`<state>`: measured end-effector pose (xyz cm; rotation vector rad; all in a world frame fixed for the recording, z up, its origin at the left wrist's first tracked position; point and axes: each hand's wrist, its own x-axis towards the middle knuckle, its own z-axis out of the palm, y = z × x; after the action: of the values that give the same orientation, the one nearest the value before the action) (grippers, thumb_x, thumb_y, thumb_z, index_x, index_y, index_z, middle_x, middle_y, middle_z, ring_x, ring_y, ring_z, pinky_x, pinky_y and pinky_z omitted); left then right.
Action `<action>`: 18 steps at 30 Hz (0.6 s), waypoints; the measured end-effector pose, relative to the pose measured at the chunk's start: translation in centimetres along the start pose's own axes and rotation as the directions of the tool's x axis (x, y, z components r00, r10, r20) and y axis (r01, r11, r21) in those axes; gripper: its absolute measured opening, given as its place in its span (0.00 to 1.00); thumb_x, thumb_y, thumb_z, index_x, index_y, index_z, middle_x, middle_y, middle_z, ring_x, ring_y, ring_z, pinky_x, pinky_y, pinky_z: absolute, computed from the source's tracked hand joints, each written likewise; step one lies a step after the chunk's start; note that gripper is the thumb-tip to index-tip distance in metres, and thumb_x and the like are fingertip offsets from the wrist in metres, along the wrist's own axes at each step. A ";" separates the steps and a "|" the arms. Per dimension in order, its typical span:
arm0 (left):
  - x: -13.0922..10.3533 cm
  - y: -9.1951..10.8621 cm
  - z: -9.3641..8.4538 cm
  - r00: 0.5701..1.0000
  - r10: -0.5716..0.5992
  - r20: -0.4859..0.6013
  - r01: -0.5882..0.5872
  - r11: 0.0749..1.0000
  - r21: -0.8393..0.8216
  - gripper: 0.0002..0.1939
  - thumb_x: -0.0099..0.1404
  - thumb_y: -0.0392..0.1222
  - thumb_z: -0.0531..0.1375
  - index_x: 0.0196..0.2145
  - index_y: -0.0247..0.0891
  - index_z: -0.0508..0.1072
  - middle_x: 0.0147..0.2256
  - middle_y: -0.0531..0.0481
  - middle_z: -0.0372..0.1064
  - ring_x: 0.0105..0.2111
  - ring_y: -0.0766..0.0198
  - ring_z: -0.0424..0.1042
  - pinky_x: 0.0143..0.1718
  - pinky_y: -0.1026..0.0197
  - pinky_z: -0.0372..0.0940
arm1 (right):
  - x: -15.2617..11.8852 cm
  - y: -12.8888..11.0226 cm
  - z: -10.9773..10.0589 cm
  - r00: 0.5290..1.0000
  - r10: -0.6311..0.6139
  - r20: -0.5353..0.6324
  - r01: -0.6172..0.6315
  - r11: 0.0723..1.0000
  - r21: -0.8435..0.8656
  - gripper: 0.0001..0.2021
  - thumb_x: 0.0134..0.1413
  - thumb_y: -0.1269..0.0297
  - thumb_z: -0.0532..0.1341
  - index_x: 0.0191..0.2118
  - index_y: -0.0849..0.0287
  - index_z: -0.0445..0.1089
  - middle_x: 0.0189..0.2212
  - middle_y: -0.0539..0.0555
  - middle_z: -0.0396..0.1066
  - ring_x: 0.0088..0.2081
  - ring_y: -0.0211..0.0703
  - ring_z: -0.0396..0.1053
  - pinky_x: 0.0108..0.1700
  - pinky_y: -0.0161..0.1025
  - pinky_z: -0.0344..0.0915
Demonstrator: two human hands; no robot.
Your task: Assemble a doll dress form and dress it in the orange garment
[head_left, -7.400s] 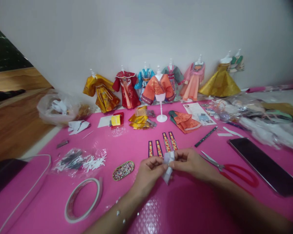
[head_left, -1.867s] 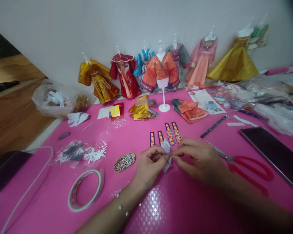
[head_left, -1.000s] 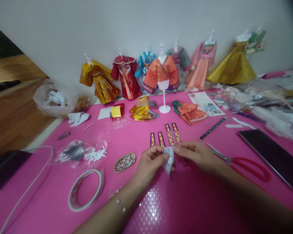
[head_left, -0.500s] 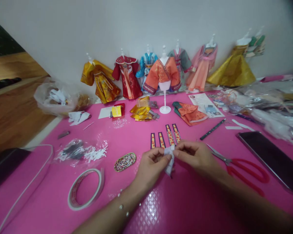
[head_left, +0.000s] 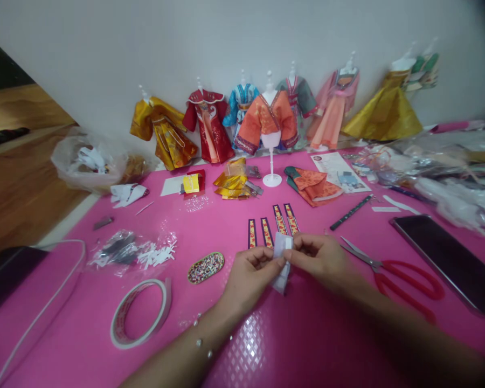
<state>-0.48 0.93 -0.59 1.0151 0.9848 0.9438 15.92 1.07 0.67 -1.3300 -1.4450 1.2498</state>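
Between my two hands is a small strip of pale lavender-white fabric (head_left: 282, 243), its lower end hanging below the fingers. My left hand (head_left: 256, 269) pinches it from the left with thumb and fingers. From the other side my right hand (head_left: 313, 256) grips the fabric's right edge, thumb close to the left thumb. Just beyond the hands lie several narrow patterned fabric strips (head_left: 265, 231), yellow and red with dark borders. An oval dish of mixed beads (head_left: 206, 268) sits left of my left hand. Red-handled scissors (head_left: 408, 277) lie partly open beyond my right forearm.
On the pink tabletop (head_left: 194, 345) are a tape roll (head_left: 119, 318), a bag of white strips (head_left: 121, 248), a phone (head_left: 448, 258), a pen (head_left: 351, 213) and folded orange fabric (head_left: 313, 186). Small dress forms with doll clothes (head_left: 269, 116) line the wall. Plastic bags (head_left: 448, 199) lie right.
The fabric's upper end now stands up flatter and taller between my fingers. Both hands keep their grip in nearly the same place. The view has shifted slightly.
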 end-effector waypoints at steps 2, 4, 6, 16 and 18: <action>0.0 0.2 0.0 1.000 0.011 -0.012 -0.011 1.000 -0.002 0.10 0.52 0.44 0.69 0.24 0.34 0.77 0.21 0.52 0.70 0.21 0.69 0.65 0.25 0.65 0.59 | 0.1 -0.2 0.0 1.000 0.012 -0.002 -0.012 1.000 0.017 0.13 0.45 0.55 0.63 0.20 0.57 0.62 0.17 0.45 0.58 0.22 0.34 0.53 0.23 0.33 0.52; 0.0 0.5 0.0 0.999 0.026 -0.033 -0.026 1.000 -0.016 0.08 0.52 0.42 0.68 0.26 0.34 0.77 0.23 0.51 0.71 0.23 0.69 0.66 0.26 0.65 0.59 | 0.1 -0.4 0.0 1.000 0.031 -0.005 -0.031 0.999 0.037 0.14 0.44 0.55 0.62 0.19 0.57 0.62 0.17 0.45 0.58 0.21 0.34 0.54 0.23 0.33 0.52; 0.0 0.7 0.1 0.998 0.043 -0.054 -0.044 0.999 -0.024 0.08 0.51 0.41 0.68 0.26 0.35 0.75 0.22 0.53 0.69 0.22 0.71 0.64 0.25 0.66 0.58 | 0.2 -0.6 -0.1 0.999 0.044 -0.010 -0.043 0.998 0.053 0.14 0.43 0.55 0.63 0.19 0.57 0.62 0.17 0.44 0.58 0.21 0.33 0.54 0.23 0.33 0.52; 0.0 0.5 0.1 0.992 0.096 -0.076 -0.095 0.995 0.022 0.12 0.52 0.43 0.69 0.22 0.37 0.70 0.19 0.56 0.64 0.19 0.71 0.61 0.23 0.67 0.57 | 0.1 -0.1 -0.2 0.995 0.067 0.078 -0.069 0.997 0.018 0.16 0.45 0.52 0.64 0.21 0.58 0.62 0.17 0.44 0.55 0.21 0.33 0.52 0.23 0.33 0.48; 0.0 0.5 0.1 0.993 0.094 -0.074 -0.093 0.996 0.018 0.11 0.52 0.42 0.68 0.22 0.37 0.70 0.19 0.56 0.64 0.19 0.71 0.60 0.23 0.66 0.56 | 0.1 0.3 -0.2 0.994 0.073 0.078 -0.072 0.997 -0.013 0.15 0.44 0.52 0.64 0.21 0.58 0.63 0.17 0.44 0.54 0.21 0.33 0.51 0.23 0.33 0.46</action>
<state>-0.47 1.06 -0.05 1.0515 1.0145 1.0595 16.12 1.18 0.39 -1.3643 -1.4702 1.3564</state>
